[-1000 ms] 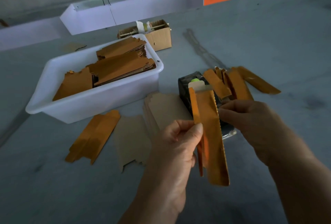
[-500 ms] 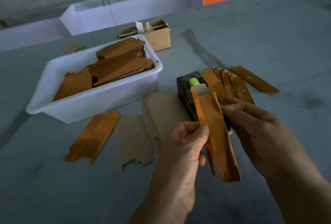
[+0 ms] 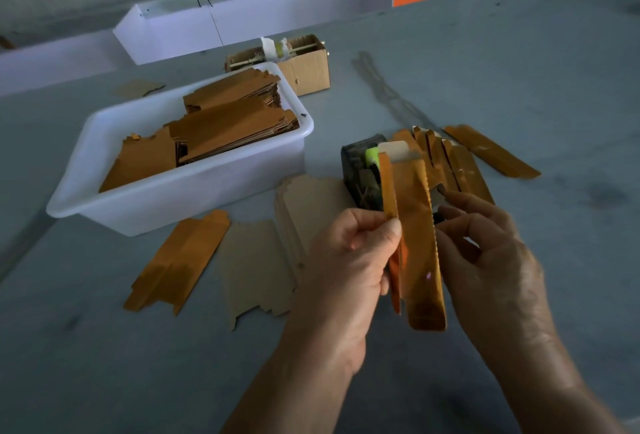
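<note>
The left hand (image 3: 349, 260) holds an orange carton sleeve (image 3: 419, 243) upright above the near middle of the worktop (image 3: 519, 69). Its thumb and curled fingers (image 3: 391, 229) pinch the sleeve's narrow left flap about halfway up. The sleeve's pale tab points to the far side, and its right edge is serrated.

The right hand (image 3: 491, 267) is just right of the sleeve, its fingers bent and slightly spread, with their tips at the serrated edge. Whether they grip that edge or only touch it cannot be told.

Directly behind the sleeve stands a dark tape dispenser (image 3: 360, 170) with a green part on top. A fan of folded orange sleeves (image 3: 460, 163) lies just right of it.

To the far left, a white plastic tub (image 3: 180, 198) holds stacks of orange blanks (image 3: 228, 125). Near the tub, one flat orange blank (image 3: 180, 260) lies on the worktop beside brown cardboard blanks (image 3: 256, 267). Beyond the tub sits a small open cardboard box (image 3: 308, 66).
</note>
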Tool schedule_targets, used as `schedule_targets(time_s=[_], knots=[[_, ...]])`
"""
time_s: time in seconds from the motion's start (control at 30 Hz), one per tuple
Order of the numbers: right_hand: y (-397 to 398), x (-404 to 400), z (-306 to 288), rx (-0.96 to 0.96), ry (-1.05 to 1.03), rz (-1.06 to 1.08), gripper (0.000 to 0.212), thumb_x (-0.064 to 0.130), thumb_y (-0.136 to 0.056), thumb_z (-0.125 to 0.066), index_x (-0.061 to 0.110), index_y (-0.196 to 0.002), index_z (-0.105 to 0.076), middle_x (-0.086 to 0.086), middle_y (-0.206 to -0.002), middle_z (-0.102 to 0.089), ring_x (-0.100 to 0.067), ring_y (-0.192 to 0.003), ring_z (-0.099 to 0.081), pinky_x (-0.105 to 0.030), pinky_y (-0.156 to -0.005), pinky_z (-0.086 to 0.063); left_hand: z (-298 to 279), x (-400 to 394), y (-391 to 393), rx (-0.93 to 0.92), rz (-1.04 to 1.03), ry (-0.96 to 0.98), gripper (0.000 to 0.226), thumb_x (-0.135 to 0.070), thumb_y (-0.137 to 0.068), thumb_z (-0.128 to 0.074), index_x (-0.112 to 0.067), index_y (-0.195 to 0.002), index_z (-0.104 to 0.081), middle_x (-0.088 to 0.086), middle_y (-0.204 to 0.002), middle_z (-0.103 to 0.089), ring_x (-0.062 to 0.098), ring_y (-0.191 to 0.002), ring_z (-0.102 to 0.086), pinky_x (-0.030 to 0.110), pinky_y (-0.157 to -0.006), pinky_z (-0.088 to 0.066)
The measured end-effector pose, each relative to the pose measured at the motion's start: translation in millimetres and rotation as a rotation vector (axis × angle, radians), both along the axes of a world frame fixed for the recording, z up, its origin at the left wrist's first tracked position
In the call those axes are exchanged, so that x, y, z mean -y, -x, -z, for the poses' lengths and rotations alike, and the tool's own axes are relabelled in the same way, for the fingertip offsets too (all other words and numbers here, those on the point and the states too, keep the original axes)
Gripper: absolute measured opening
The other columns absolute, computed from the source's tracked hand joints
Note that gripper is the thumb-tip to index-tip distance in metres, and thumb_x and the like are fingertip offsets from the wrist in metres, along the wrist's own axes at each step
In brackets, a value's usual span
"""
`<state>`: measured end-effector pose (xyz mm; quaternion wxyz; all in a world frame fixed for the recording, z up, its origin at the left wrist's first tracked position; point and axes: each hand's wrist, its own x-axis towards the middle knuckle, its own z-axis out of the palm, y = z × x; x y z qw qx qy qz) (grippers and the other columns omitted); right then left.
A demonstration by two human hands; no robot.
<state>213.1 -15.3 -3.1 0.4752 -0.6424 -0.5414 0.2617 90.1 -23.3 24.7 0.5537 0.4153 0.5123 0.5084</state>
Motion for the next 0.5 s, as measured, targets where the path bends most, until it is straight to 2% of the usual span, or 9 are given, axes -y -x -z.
schedule_targets(time_s=[0.07,0.17,0.23,0.3,0.37,0.4,0.43,0.5], knots=[[0.4,1.3,1.0,0.004,-0.018,-0.007,0.015,0.02,-0.08,-0.067,0.027,-0.069,-0.06,0.009,-0.13,-0.052,-0.011,-0.112,-0.056,-0.034,-0.089,-0.049,-0.2,-1.6,-1.7,-0.075,0.002,-0.014,0.011,-0.015,-0.092,-0.06,-0.012,-0.082,-0.061,-0.008,-0.056,-0.059,0.0,-0.046,-0.05,0.011,-0.043,-0.038],[0.5,3.3,2.9,-0.04,-0.035,-0.014,0.02,0.016,-0.081,-0.067,0.03,-0.07,-0.061,0.01,-0.127,-0.054,-0.011,-0.111,-0.058,-0.029,-0.086,-0.048,0.9,-2.4,-3.2,-0.194,0.007,-0.07,0.012,-0.018,-0.091,-0.061,-0.019,-0.079,-0.062,-0.012,-0.054,-0.059,-0.001,-0.047,-0.052,0.012,-0.045,-0.038],[0.3,3.4,4.2,-0.045,-0.031,-0.021,0.015,0.014,-0.081,-0.067,0.026,-0.072,-0.063,0.008,-0.127,-0.055,-0.012,-0.111,-0.058,-0.031,-0.087,-0.049,1.5,-3.0,-3.6,-0.239,0.005,-0.081,0.013,-0.021,-0.091,-0.061,-0.023,-0.079,-0.062,-0.013,-0.055,-0.059,0.0,-0.048,-0.053,0.013,-0.046,-0.039],[-0.3,2.4,4.2,0.025,-0.051,-0.034,0.008,0.012,-0.082,-0.067,0.017,-0.075,-0.065,0.005,-0.126,-0.056,-0.012,-0.109,-0.059,-0.021,-0.084,-0.047,1.4,-3.9,-4.2,-0.265,0.005,-0.061,0.013,-0.023,-0.091,-0.062,-0.025,-0.079,-0.062,-0.012,-0.058,-0.06,0.001,-0.052,-0.055,0.014,-0.047,-0.039],[-0.1,-0.5,2.0,0.184,-0.107,-0.031,0.006,0.008,-0.083,-0.067,0.009,-0.078,-0.066,0.002,-0.119,-0.059,-0.011,-0.097,-0.06,-0.004,-0.074,-0.041,0.9,-5.2,-4.4,-0.297,-0.008,-0.054,0.012,-0.024,-0.091,-0.062,-0.025,-0.08,-0.063,-0.008,-0.063,-0.063,0.009,-0.057,-0.059,0.022,-0.048,-0.046],[0.7,-1.5,0.0,0.252,-0.129,-0.023,0.007,0.007,-0.083,-0.068,0.006,-0.077,-0.066,0.0,-0.114,-0.061,-0.012,-0.089,-0.06,-0.003,-0.067,-0.039,0.3,-5.5,-4.7,-0.313,-0.017,-0.055,0.01,-0.024,-0.091,-0.062,-0.024,-0.081,-0.064,-0.005,-0.066,-0.066,0.016,-0.061,-0.063,0.031,-0.051,-0.052],[1.8,-2.1,-2.3,0.309,-0.151,-0.013,0.008,0.005,-0.084,-0.067,0.004,-0.076,-0.065,-0.002,-0.108,-0.062,-0.014,-0.082,-0.06,-0.004,-0.063,-0.037,-1.1,-5.7,-4.9,-0.323,-0.024,-0.055,0.009,-0.024,-0.091,-0.062,-0.024,-0.083,-0.065,-0.003,-0.07,-0.068,0.022,-0.066,-0.066,0.04,-0.057,-0.055],[2.5,-3.4,-6.1,0.398,-0.202,-0.001,0.009,0.002,-0.084,-0.066,0.002,-0.075,-0.064,-0.007,-0.097,-0.063,-0.021,-0.071,-0.061,-0.015,-0.059,-0.04,-4.0,-6.5,-6.0,-0.339,-0.031,-0.056,0.008,-0.025,-0.091,-0.062,-0.023,-0.085,-0.066,0.0,-0.074,-0.069,0.027,-0.072,-0.068,0.047,-0.065,-0.057]])
